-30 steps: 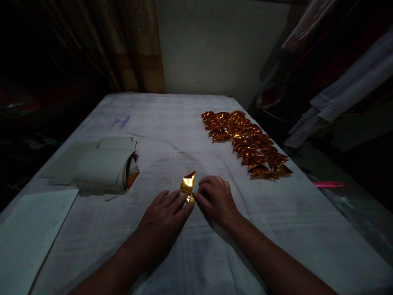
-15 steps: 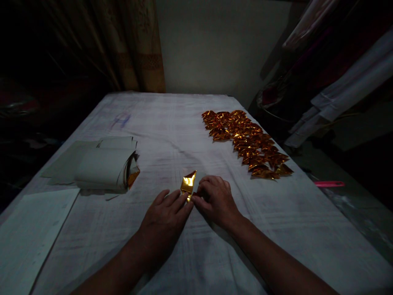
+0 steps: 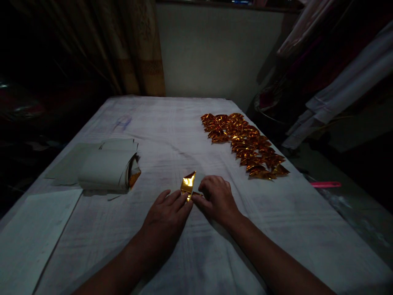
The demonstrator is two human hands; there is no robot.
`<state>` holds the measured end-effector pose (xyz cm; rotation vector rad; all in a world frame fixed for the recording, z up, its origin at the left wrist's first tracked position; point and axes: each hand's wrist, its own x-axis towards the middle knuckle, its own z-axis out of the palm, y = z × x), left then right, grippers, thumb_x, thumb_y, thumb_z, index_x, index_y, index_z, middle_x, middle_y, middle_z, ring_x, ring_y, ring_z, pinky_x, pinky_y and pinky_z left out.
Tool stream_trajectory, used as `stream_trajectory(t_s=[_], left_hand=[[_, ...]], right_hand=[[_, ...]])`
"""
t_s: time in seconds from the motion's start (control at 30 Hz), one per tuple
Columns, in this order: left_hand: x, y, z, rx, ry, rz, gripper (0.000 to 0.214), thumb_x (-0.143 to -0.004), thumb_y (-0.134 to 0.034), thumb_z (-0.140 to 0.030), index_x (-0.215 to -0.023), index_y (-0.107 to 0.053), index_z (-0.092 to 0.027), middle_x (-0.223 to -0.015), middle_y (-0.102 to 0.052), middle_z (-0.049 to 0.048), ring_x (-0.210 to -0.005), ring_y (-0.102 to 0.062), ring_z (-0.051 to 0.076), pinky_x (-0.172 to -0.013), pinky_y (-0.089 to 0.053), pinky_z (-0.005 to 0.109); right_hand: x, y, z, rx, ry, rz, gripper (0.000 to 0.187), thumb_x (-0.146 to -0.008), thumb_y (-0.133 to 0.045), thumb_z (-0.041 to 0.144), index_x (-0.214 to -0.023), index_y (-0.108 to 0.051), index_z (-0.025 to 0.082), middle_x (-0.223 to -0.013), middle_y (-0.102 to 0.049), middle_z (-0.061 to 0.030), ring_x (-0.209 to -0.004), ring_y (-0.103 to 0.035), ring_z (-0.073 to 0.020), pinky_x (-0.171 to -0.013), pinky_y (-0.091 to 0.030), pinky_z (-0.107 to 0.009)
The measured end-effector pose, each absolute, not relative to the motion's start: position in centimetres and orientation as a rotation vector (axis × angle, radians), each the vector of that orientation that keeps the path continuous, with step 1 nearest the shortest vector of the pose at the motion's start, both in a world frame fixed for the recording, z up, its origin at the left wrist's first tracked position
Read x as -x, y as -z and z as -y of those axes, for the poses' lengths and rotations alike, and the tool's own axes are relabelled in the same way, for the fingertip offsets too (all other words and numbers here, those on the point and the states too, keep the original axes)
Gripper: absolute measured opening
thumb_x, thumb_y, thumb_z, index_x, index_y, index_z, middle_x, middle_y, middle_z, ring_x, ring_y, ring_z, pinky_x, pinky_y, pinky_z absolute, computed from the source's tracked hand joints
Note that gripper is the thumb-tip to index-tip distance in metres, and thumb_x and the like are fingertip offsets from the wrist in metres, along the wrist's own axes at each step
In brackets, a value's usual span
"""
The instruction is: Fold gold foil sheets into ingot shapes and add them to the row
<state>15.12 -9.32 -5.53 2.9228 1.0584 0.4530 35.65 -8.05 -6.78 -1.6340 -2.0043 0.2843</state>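
A small piece of folded gold foil paper (image 3: 188,182) lies on the white cloth, its top end pointed and its lower end partly hidden under fingertips. My left hand (image 3: 167,211) rests flat on the cloth, fingers outstretched, its fingertips pressing the lower part of the foil. From the other side my right hand (image 3: 217,198) is curled at the foil's right edge. Its thumb and bent fingers are at a small flap that sticks out to the right. Between thumb and index finger a narrow gap shows.
Several folded gold foil pieces (image 3: 245,143) form rows at the table's right. Left, a curled stack of pale-backed sheets (image 3: 104,168) shows gold inside; a white sheet (image 3: 37,229) lies nearer. A pink-handled thing (image 3: 326,184) lies beyond the right edge. A curtain (image 3: 138,49) hangs behind.
The right fingers have loosened slightly from the foil's edge, and the flap now shows gold lying out to the right. My left hand keeps its place. The view has tilted up slightly.
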Motion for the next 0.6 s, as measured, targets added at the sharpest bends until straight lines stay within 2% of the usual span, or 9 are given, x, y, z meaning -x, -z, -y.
stream_trajectory(t_s=[0.1, 0.23, 0.3, 0.43, 0.6], left_hand=[[-15.2, 5.6, 9.2, -2.938, -0.471, -1.054, 0.030, -0.096, -0.053, -0.012, -0.125, -0.061, -0.018, -0.124, -0.070, 0.0089, -0.117, -0.061, 0.028, -0.103, -0.041, 0.049], [-15.3, 5.5, 9.2, -2.949, -0.513, -1.060, 0.028, -0.096, -0.052, -0.011, -0.121, -0.064, -0.019, -0.123, -0.071, 0.0096, -0.115, -0.063, 0.027, -0.101, -0.042, 0.049], [-15.3, 5.4, 9.1, -2.947, -0.519, -1.059, 0.027, -0.096, -0.053, -0.011, -0.119, -0.064, -0.020, -0.123, -0.071, 0.0095, -0.115, -0.063, 0.028, -0.101, -0.043, 0.049], [-15.0, 5.2, 8.9, -2.935, -0.505, -1.053, 0.025, -0.096, -0.053, -0.012, -0.117, -0.064, -0.021, -0.124, -0.070, 0.0083, -0.117, -0.062, 0.028, -0.103, -0.043, 0.051], [-14.0, 4.9, 8.2, -2.903, -0.532, -1.040, 0.023, -0.098, -0.049, -0.014, -0.113, -0.065, -0.022, -0.129, -0.069, 0.0055, -0.127, -0.058, 0.027, -0.112, -0.037, 0.054]], right_hand=[[-35.3, 6.8, 8.0, 1.654, -0.253, 2.013, 0.018, -0.084, -0.077, 0.031, -0.083, -0.061, 0.022, -0.094, -0.065, -0.0039, -0.096, -0.056, -0.0246, -0.080, -0.034, -0.036], [-36.1, 7.3, 7.6, 1.677, -0.249, 1.969, 0.007, -0.088, -0.067, 0.020, -0.085, -0.061, 0.023, -0.095, -0.067, -0.0033, -0.096, -0.057, -0.0236, -0.082, -0.036, -0.036], [-36.8, 7.7, 7.4, 1.661, -0.238, 1.920, 0.008, -0.089, -0.061, 0.016, -0.090, -0.063, 0.024, -0.100, -0.069, -0.0042, -0.100, -0.058, -0.0242, -0.084, -0.038, -0.037], [-37.9, 8.5, 7.0, 1.642, -0.181, 1.828, 0.027, -0.088, -0.052, 0.010, -0.107, -0.064, 0.024, -0.118, -0.069, -0.0074, -0.111, -0.058, -0.0256, -0.091, -0.042, -0.041], [-38.6, 8.6, 6.6, 1.661, -0.227, 1.860, 0.053, -0.073, -0.049, -0.002, -0.116, -0.065, 0.024, -0.114, -0.072, -0.0074, -0.109, -0.060, -0.0256, -0.091, -0.046, -0.040]])
